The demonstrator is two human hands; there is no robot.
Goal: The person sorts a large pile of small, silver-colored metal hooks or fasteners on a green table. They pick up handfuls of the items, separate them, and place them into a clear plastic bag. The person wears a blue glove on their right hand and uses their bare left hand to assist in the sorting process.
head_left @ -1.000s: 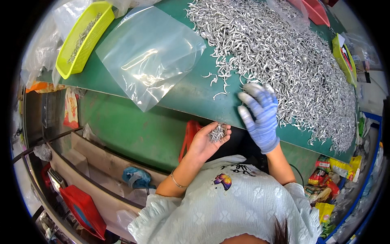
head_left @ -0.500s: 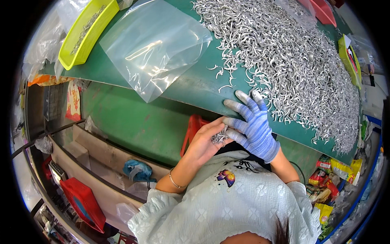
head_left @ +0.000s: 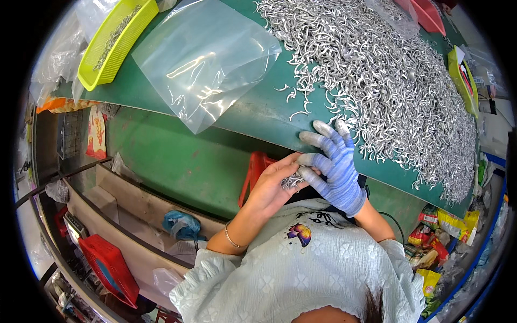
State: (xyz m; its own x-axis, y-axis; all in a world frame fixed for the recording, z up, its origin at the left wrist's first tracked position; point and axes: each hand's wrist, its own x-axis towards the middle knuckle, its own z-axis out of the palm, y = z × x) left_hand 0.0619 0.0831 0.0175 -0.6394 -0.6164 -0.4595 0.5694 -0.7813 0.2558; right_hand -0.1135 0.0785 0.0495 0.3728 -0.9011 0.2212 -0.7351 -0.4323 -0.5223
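Observation:
My bare left hand (head_left: pixel 272 185), palm up and fingers curled, cradles a small heap of silvery curved metal pieces (head_left: pixel 291 181). My right hand (head_left: pixel 336 169) wears a blue knitted glove with pale fingertips. Its thumb and index finger reach over to the left fingers beside the heap, their tips slightly apart. The other right fingers are stretched out and spread near the table edge. No piece shows between the right fingertips. Beyond my right hand lies a large pile of the same curved metal pieces (head_left: pixel 377 91), with a few loose ones at its left edge.
A clear plastic bag (head_left: pixel 207 64) lies flat on the green table (head_left: pixel 258 121), overhanging its front edge. Left of it sits a yellow-green basket (head_left: pixel 110 48) with some metal pieces inside. Another yellow-green basket (head_left: pixel 463 81) and a pink tray (head_left: pixel 428 16) stand on the right.
My right hand has shifted slightly left, and its thumb and index finger are nearer the heap. The left hand still cradles the metal pieces, almost unmoved.

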